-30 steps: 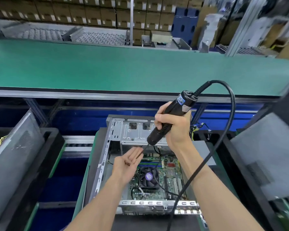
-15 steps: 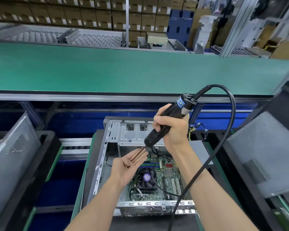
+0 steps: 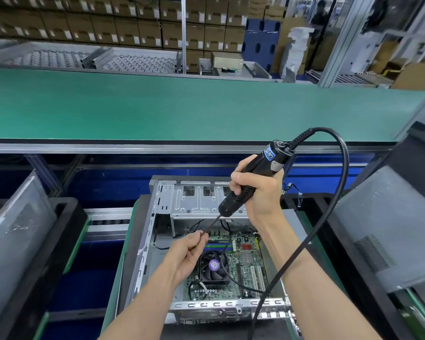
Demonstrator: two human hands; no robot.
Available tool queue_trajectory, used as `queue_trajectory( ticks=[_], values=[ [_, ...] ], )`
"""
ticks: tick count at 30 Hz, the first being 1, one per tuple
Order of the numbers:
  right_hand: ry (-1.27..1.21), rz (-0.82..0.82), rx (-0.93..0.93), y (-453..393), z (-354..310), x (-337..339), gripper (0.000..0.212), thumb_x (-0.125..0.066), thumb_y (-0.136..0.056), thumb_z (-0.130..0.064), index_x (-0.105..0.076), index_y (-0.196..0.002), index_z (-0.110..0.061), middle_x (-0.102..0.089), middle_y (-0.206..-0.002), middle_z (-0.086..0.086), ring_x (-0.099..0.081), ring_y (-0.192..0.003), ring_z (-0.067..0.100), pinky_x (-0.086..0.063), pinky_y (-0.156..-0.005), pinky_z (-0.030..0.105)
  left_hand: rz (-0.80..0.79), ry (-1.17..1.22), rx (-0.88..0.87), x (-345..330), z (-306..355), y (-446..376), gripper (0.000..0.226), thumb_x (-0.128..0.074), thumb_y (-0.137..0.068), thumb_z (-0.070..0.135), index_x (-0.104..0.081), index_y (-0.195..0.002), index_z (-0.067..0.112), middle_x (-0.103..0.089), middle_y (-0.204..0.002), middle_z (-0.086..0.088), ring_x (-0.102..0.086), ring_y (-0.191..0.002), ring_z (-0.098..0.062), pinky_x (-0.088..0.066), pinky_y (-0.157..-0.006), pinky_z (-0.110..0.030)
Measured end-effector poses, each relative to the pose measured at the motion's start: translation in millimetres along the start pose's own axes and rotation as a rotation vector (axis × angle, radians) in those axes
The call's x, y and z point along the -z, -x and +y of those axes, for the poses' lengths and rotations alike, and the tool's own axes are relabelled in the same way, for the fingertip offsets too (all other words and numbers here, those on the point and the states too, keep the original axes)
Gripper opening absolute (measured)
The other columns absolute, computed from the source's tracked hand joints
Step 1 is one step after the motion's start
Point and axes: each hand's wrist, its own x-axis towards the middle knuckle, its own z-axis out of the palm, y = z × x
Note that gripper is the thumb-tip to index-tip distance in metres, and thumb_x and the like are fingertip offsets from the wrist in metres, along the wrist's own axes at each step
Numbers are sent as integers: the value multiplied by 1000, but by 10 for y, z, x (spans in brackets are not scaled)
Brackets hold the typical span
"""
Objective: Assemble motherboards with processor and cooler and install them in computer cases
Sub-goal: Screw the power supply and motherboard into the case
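The left hand [image 3: 187,251], flat and palm-up a second ago, is now pinched around the bit tip of the electric screwdriver [image 3: 250,182] gripped by the right hand [image 3: 258,192] (probably seating a screw), above the motherboard [image 3: 245,261] lying in the open computer case [image 3: 157,241].

Right hand [image 3: 258,192] grips an electric screwdriver [image 3: 250,182] tilted over an open computer case [image 3: 157,217]; left hand [image 3: 187,251] pinches the bit tip [image 3: 203,233]. Inside: motherboard [image 3: 245,256] w/ cooler fan [image 3: 214,265]. Green conveyor belt [image 3: 182,106] behind, cardboard boxes [image 3: 133,28] beyond.
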Motion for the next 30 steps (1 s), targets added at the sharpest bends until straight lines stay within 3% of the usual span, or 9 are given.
queue_trajectory(
  ticks=[4,7,9,12,15,19,25,30],
  values=[
    [0,6,10,-15,-2,9,15,-70,-60,2,-63,-57,-12,-54,-54,9,-42,-42,23,-40,-50,29,-20,33,1,0,16,-3,20,-52,-92,-17,-64,-107,-16,-72,-102,-30,-75,-87,-32,-61,-61,-28],
    [-8,9,6,-32,-7,15,19,-67,-62,6,-63,-57,-12,-56,-56,8,-43,-42,23,-40,-49,28,-70,68,27,25,28,12,36,-40,-81,-25,-61,-110,-21,-68,-108,-35,-72,-95,-41,-62,-66,-34],
    [-8,-2,5,-37,-7,12,16,-70,-59,2,-64,-58,-13,-56,-56,8,-43,-41,23,-40,-50,29,-90,75,27,34,35,19,43,-39,-73,-19,-60,-111,-23,-65,-111,-38,-70,-99,-46,-63,-69,-38],
    [-7,-13,2,-35,-4,10,12,-74,-56,-6,-63,-58,-11,-54,-55,8,-42,-41,22,-40,-51,29,-53,36,16,0,31,19,26,-59,-84,-6,-64,-105,-19,-68,-106,-36,-73,-95,-39,-62,-63,-33],
    [-3,-8,-7,-39,12,12,13,-74,-55,-8,-62,-58,-9,-52,-54,9,-42,-41,22,-39,-52,29,-47,-29,5,-4,5,-12,33,-75,-75,0,-67,-105,-13,-73,-93,-24,-76,-82,-23,-60,-58,-23],
    [-2,-5,-11,-45,31,18,13,-74,-55,-8,-62,-59,-9,-53,-55,10,-42,-41,22,-39,-51,29,-35,-50,-1,27,-10,-64,26,-67,-85,-3,-65,-109,-12,-74,-86,-20,-74,-72,-17,-59,-56,-20],
    [-5,-23,10,-58,46,24,11,-71,-59,-2,-64,-59,-10,-55,-54,7,-43,-41,22,-40,-51,28,-36,-34,-15,48,-9,-89,22,-56,-91,-14,-62,-112,-13,-73,-102,-26,-75,-90,-27,-60,-64,-24],
    [-23,-15,10,-55,52,17,17,-67,-63,5,-63,-59,-11,-56,-56,8,-43,-41,23,-40,-50,29,-55,17,0,48,12,-75,23,-57,-89,-13,-63,-111,-10,-74,-100,-24,-76,-88,-24,-60,-63,-23]
  ],
)
